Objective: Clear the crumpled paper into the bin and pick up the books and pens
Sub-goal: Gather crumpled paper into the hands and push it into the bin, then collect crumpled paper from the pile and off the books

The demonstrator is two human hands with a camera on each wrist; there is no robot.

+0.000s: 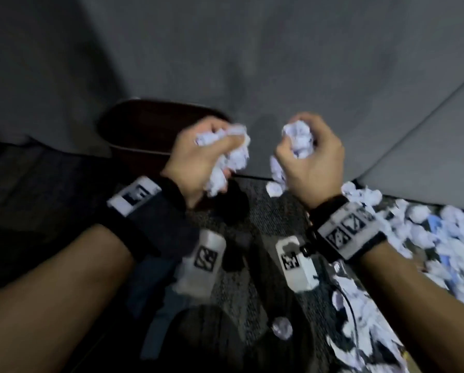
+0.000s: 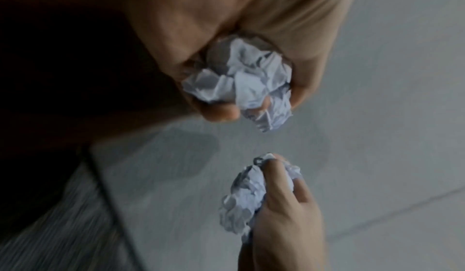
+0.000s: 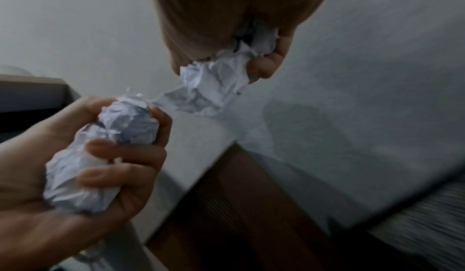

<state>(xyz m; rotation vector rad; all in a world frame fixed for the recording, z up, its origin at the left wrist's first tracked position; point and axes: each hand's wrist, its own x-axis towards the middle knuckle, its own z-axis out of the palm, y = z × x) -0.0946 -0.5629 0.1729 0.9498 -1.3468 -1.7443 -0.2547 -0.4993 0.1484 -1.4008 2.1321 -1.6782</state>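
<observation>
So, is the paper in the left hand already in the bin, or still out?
Out: the left hand grips its crumpled paper above the floor beside the dark bin.

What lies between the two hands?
Nothing; in the head view, only grey wall shows in the gap between the left hand and the right hand.

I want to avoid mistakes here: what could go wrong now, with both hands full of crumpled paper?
A loose wad hangs below the right hand and may fall on the carpet. The left hand holds its wad near the brown bin, not clearly over it, so a drop might miss.
</observation>
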